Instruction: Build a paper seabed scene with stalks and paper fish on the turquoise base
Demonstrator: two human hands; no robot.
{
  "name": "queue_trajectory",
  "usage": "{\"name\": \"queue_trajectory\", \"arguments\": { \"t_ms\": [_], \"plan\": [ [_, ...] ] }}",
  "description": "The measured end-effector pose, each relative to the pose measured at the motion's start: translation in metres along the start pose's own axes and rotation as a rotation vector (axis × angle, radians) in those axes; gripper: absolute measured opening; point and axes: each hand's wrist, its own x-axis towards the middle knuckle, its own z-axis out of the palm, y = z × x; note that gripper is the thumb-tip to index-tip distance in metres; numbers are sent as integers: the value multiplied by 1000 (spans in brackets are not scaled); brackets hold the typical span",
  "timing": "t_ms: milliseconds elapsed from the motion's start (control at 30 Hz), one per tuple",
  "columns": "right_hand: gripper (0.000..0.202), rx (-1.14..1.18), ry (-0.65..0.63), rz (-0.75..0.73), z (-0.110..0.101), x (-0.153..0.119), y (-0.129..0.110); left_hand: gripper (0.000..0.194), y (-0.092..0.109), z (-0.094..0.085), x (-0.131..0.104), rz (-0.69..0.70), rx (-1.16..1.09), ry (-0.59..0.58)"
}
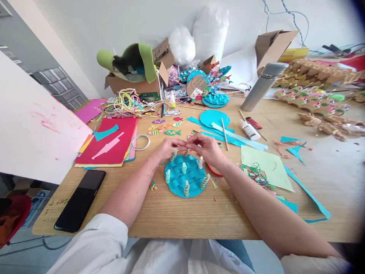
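Observation:
A round blue disc (pixel 177 186) with a woven-looking surface lies on the table in front of me. Several small pale green and cream paper coils (pixel 186 188) stand upright on it. At its far edge, an orange-brown coil (pixel 185 153) stands right below my fingers. My left hand (pixel 170 148) and my right hand (pixel 204 147) meet there, fingertips pinched together and touching. Whatever is between the fingertips is hidden or too small to name. Just beyond the hands lie several colourful paper fish (pixel 172 133).
To the left are stacked coloured papers (pixel 110 139) and a black phone (pixel 80 201). Blue paper strips (pixel 242 137), a glue bottle (pixel 250 130) and a grey flask (pixel 264 85) are on the right. Boxes and a green hat-like object (pixel 134 62) stand along the wall.

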Motion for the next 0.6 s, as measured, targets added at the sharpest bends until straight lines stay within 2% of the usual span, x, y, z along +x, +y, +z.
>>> {"name": "queue_trajectory", "arguments": {
  "t_ms": [233,600],
  "plan": [
    [26,-25,62,-29,2,0,1,32,1,0,0,-5,2,1],
    [30,-13,-9,-13,-2,1,0,31,0,-1,0,-12,16,8]
  ]
}}
